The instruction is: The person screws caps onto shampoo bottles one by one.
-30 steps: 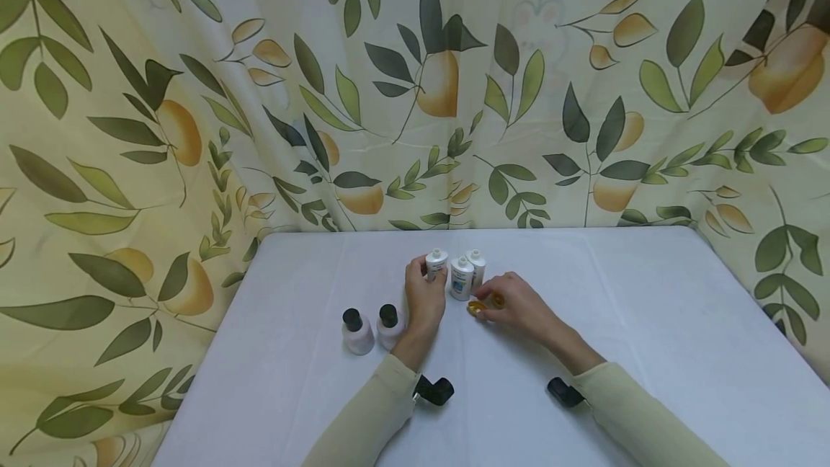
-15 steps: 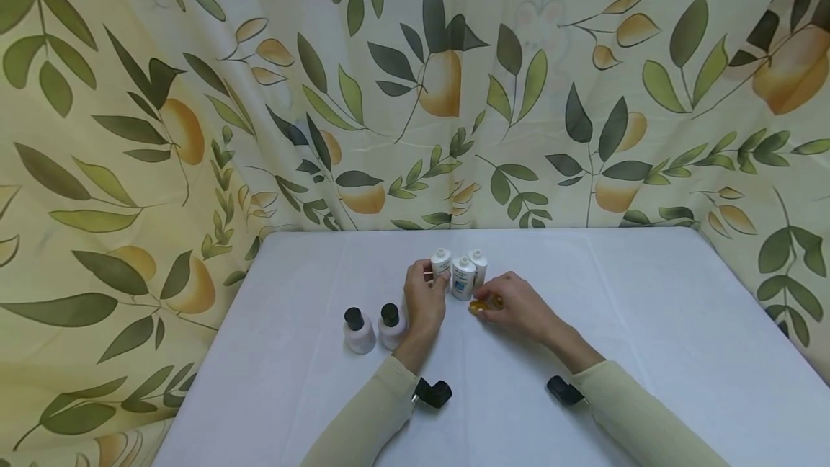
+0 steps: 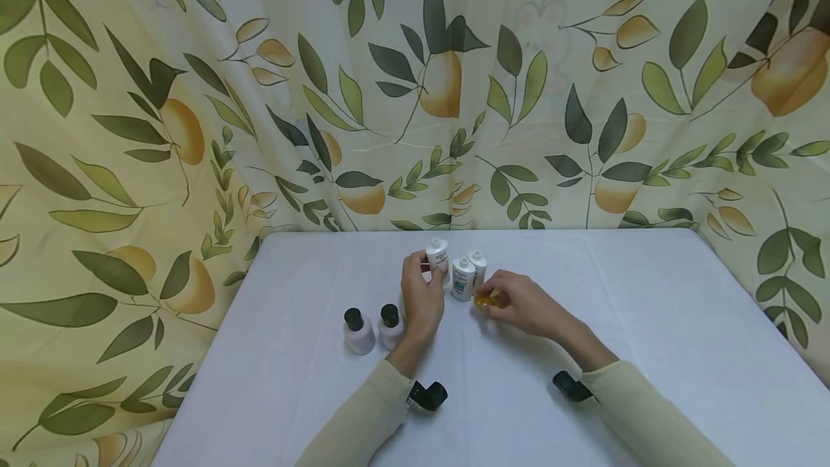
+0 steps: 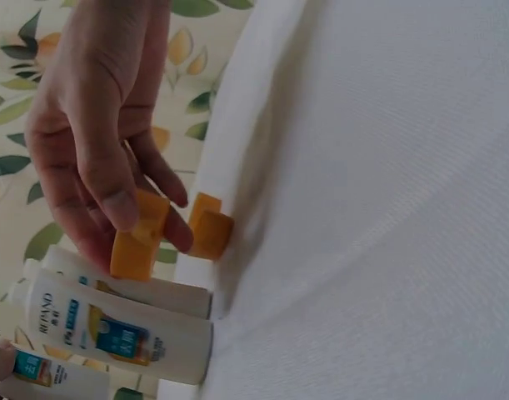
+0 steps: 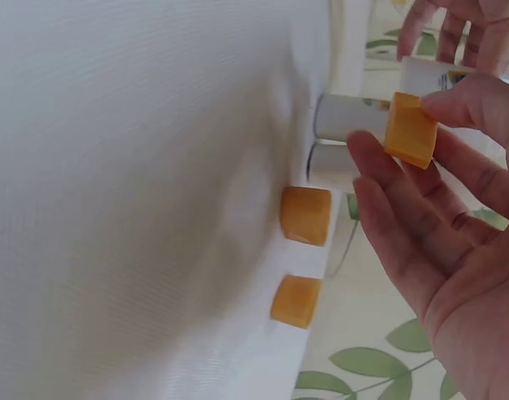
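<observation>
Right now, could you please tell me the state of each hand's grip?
Left hand: holding a white bottle.
Right hand: pinching an orange piece.

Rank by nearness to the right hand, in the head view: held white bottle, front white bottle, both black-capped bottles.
1. Front white bottle, left of the right hand.
2. Held white bottle, in the left hand.
3. Right black-capped bottle, left of that hand.
4. Left black-capped bottle, leftmost.

There are three white bottles (image 3: 462,283) and two black-capped bottles (image 3: 359,339), five in all. Orange pieces (image 5: 306,216) number three (all visible in the right wrist view), and the hands (image 3: 424,301) number two.
</observation>
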A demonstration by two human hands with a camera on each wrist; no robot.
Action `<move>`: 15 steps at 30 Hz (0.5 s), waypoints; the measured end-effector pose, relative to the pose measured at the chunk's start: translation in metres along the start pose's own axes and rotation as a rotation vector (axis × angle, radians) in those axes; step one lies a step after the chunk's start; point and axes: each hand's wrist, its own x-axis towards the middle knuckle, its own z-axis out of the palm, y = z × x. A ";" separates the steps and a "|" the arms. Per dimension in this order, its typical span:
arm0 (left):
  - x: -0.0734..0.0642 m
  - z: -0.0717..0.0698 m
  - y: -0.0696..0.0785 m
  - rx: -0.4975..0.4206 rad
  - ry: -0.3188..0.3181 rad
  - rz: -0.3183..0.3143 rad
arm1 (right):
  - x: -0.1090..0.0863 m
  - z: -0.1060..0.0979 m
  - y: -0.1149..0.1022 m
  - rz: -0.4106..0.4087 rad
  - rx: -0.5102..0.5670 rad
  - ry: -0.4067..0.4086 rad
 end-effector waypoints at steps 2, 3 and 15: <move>0.000 -0.004 0.004 -0.008 -0.019 0.009 | -0.001 -0.002 -0.001 -0.013 0.018 0.001; 0.000 -0.006 0.005 -0.014 -0.026 0.017 | -0.001 -0.003 -0.002 -0.020 0.029 0.001; -0.004 -0.027 0.031 -0.051 -0.154 -0.008 | -0.004 -0.010 -0.007 -0.031 0.134 0.043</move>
